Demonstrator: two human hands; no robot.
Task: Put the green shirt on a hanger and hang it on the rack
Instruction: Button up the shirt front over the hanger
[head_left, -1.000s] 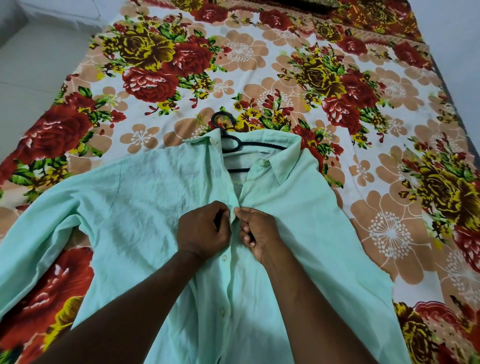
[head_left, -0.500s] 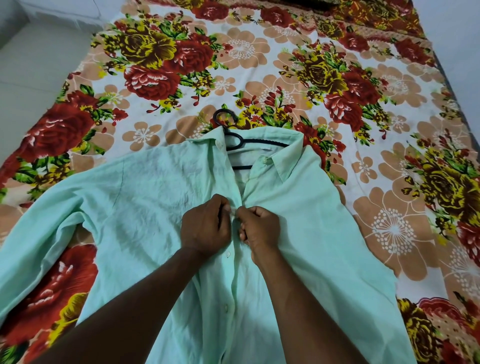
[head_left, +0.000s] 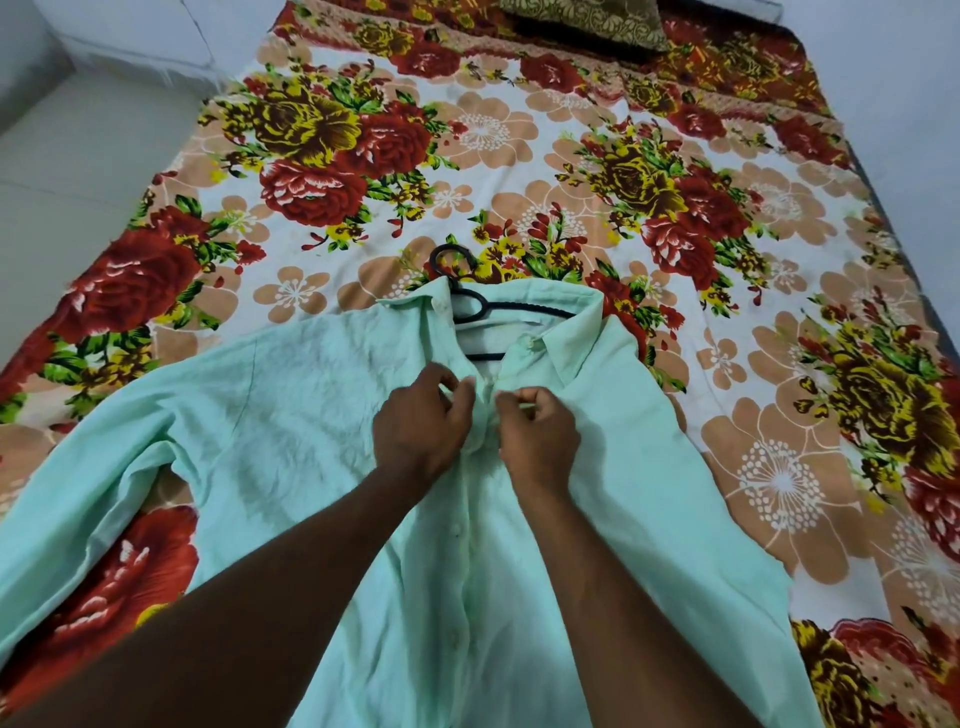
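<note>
A pale green shirt (head_left: 291, 410) lies front-up on the flowered bedsheet, sleeves spread to the sides. A black hanger (head_left: 470, 304) sits inside its collar, with the hook sticking out past the neck. My left hand (head_left: 421, 423) pinches the left edge of the button placket just below the collar. My right hand (head_left: 537, 434) pinches the right edge of the placket beside it. Both hands meet at the top of the chest. No rack is in view.
The bed with its red and yellow flowered sheet (head_left: 571, 171) fills the view. A dark patterned pillow (head_left: 582, 21) lies at the far end. Pale floor (head_left: 78, 166) runs along the bed's left side, and a wall stands on the right.
Both hands have shifted a little up the placket towards the collar. The view has tilted up, showing more of the bed's far end. The shirt and hanger stay put.
</note>
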